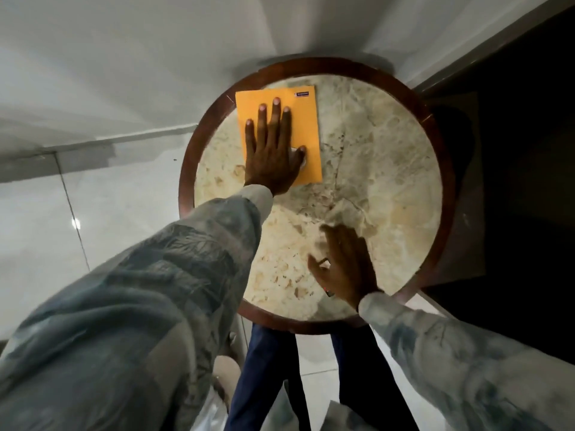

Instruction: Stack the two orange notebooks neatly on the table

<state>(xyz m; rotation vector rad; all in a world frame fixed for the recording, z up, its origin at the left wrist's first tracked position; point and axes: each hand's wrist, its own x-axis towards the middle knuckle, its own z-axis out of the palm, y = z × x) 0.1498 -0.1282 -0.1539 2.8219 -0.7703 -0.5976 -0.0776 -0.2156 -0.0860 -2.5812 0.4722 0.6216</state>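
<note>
Round marble table [389, 169]: left hand [273, 150] flat, fingers spread, pressing the orange notebook [306, 126], thin, light, likely slippery; right hand [345, 269] blurred, seemingly empty.

We have one view only, a wide-angle camera worn on the head, looking steeply down and forward onto the round marble tabletop [389, 169] from close above. Beyond the spread left fingers [275, 116] the frame reaches the wall; nearer than them, both sleeves, legs and floor fill the lower edge.
</note>
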